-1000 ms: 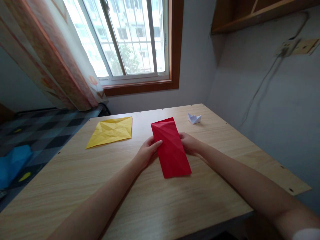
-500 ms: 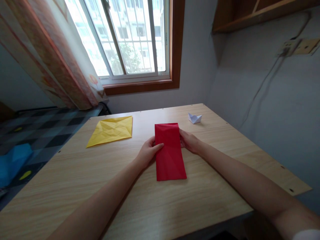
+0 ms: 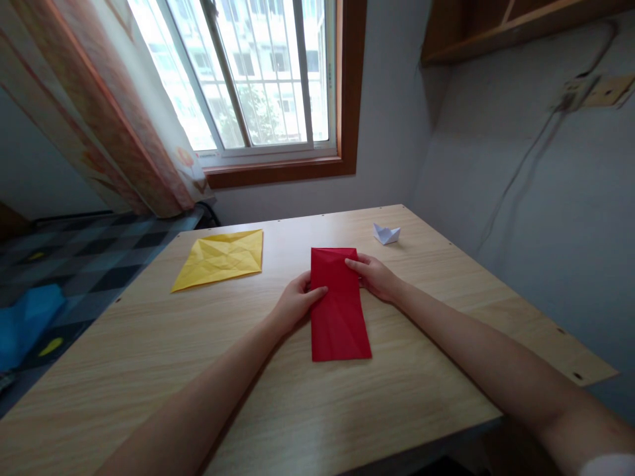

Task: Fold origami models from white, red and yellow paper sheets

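the red paper (image 3: 338,305) lies flat mid-table (image 3: 421,403); left hand (image 3: 294,304) pinches its left edge, thumb on top; right hand (image 3: 376,276) rests loose fingers on its right edge; yellow paper (image 3: 219,258) lies well left of it; white paper boat (image 3: 385,233) sits beyond it, to the right
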`<state>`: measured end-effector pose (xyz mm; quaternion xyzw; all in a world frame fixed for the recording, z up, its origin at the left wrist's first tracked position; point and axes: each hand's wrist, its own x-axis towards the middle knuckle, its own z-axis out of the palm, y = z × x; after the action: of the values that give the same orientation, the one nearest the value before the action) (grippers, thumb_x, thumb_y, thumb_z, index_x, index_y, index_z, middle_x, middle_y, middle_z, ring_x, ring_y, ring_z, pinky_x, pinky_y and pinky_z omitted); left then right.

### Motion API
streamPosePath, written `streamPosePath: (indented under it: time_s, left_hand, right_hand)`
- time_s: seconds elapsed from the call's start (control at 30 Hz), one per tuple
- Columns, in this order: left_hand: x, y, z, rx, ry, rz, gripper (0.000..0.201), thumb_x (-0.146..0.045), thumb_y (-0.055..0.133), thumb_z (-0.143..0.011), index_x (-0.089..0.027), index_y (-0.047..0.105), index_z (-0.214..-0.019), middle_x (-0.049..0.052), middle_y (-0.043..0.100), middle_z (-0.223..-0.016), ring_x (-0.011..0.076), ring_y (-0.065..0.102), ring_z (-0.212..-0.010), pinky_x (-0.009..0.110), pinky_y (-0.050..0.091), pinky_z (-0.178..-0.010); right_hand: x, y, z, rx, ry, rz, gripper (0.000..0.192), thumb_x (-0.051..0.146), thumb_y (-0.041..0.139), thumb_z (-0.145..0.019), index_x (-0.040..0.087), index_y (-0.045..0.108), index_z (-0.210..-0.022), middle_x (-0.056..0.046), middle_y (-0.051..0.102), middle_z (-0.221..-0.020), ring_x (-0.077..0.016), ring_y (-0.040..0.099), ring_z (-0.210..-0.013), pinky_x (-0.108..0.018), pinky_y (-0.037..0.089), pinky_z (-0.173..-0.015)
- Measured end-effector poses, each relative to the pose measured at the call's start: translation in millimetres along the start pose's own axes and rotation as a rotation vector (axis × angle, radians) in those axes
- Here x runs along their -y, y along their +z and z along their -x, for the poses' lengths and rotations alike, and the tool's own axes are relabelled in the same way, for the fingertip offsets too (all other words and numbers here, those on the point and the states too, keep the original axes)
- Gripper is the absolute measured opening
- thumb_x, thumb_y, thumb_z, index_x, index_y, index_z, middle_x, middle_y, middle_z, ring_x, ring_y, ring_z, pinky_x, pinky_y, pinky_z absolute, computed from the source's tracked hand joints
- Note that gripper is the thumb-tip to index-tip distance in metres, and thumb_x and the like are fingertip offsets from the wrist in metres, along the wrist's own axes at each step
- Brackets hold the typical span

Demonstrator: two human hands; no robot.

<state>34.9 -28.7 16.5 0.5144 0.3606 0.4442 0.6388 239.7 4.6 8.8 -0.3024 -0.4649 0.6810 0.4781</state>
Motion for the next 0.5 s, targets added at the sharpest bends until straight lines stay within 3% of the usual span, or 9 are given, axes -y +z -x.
streamPosePath:
  time_s: [0.13, 0.5]
  left_hand:
    - [1.2, 0.3, -0.1, 0.019, 0.0, -0.01, 0.043, -0.027, 0.082, -0.067, -0.015, 0.069, -0.106, 0.013, 0.074, -0.109, 0.0301, 0.069, -0.098, 0.042, 0.055, -0.085]
    - [0.8, -1.2, -2.5, 0.032, 0.017, -0.052, 0.043, -0.027, 0.082, -0.068, -0.014, 0.069, -0.107, 0.013, 0.074, -0.108, 0.031, 0.068, -0.102, 0.042, 0.053, -0.088]
  right_hand:
    - [-0.1, 1.2, -0.4, -0.023, -0.033, -0.033, 0.033, 0.037, 0.081, -0.072, 0.019, 0.074, -0.099, -0.006, 0.077, -0.096, -0.0207, 0.072, -0.087, -0.031, 0.057, -0.08]
    - [-3.9, -0.1, -2.3, -0.082, -0.053, -0.043, 0.032, 0.035, 0.083, -0.068, 0.02, 0.075, -0.095, -0.005, 0.078, -0.095, -0.0216, 0.072, -0.084, -0.033, 0.058, -0.082]
